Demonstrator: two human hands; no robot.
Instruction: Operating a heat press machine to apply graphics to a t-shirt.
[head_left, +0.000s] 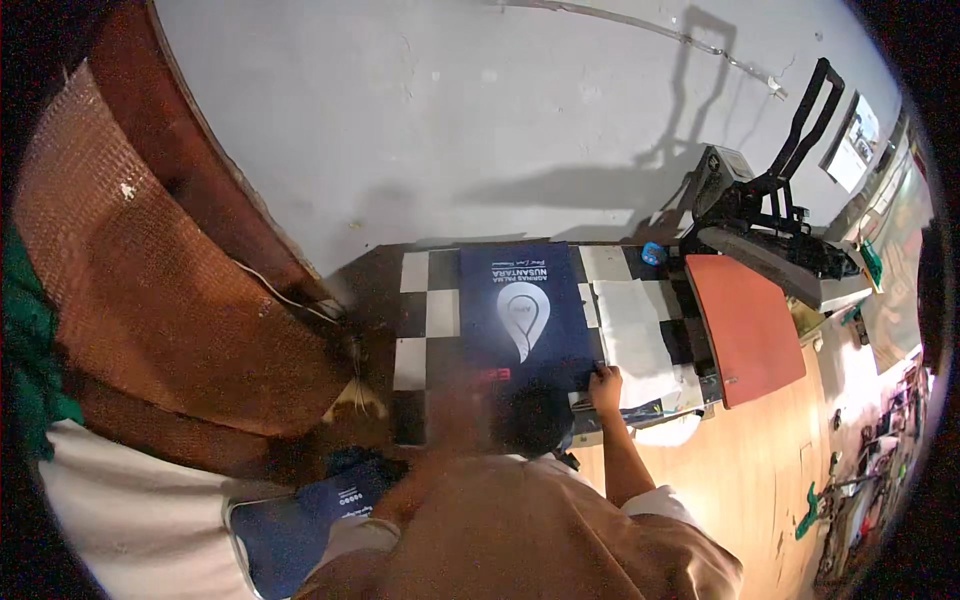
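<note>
The navy printed cloth (522, 300) spreads left of and beyond the right hand (605, 390), whose half-curled fingers meet its edge, grip unclear, the left hand (462, 412) too blurred to tell, on a checkered table (411, 362) beneath both.

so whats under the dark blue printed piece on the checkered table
The checkered tabletop shows to the left and right of the dark blue printed piece, so it seems to lie on that. Whatever is directly beneath it is covered and cannot be seen.
</note>
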